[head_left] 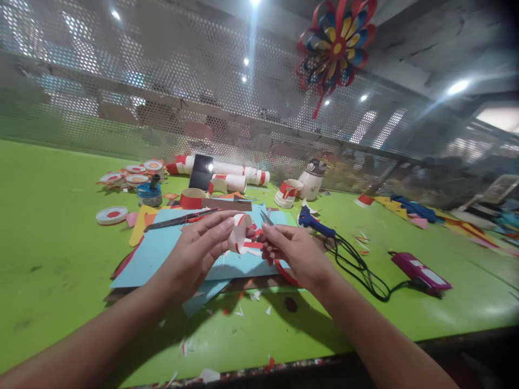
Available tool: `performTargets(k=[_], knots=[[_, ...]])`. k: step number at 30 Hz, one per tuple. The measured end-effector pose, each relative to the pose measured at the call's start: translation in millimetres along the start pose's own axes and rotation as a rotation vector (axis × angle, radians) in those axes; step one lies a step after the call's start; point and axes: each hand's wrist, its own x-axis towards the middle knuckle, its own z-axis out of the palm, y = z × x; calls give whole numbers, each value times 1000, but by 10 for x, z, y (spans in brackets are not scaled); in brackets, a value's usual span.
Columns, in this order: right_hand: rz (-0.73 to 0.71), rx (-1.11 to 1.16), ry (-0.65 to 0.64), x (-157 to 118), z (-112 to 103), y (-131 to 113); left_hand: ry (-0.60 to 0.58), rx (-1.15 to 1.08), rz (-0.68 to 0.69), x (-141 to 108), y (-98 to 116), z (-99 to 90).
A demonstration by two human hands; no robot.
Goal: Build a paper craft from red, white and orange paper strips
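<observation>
My left hand [198, 251] is closed on a short white paper ring [239, 235] with red edges, its thumb along the near side. Close to the right, my right hand [300, 254] grips scissors; their blade [266, 218] points up and away, and a red handle loop [287, 273] shows under the palm. A thin red strip [253, 245] spans the gap between the hands; which one holds it I cannot tell. Beneath both hands lie light blue paper sheets [158, 259], with a long dark tool [178, 219] resting on them.
A blue glue gun [314, 221] and its black cord lie to the right, by a purple power strip [421, 271]. Behind are a red paper ring [192, 199], white tubes [231, 168], a black phone-like slab [201, 171] and a white jar [312, 181]. Paper scraps litter the green table [60, 259].
</observation>
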Motion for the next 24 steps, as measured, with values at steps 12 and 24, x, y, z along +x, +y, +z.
performTargets(k=[12,24], knots=[[-212,103,158,-14,-80,10,9,-7,-137,27,-25,17],[-591,-404,298,-32,69,37,-22,-184,-277,12,-46,71]])
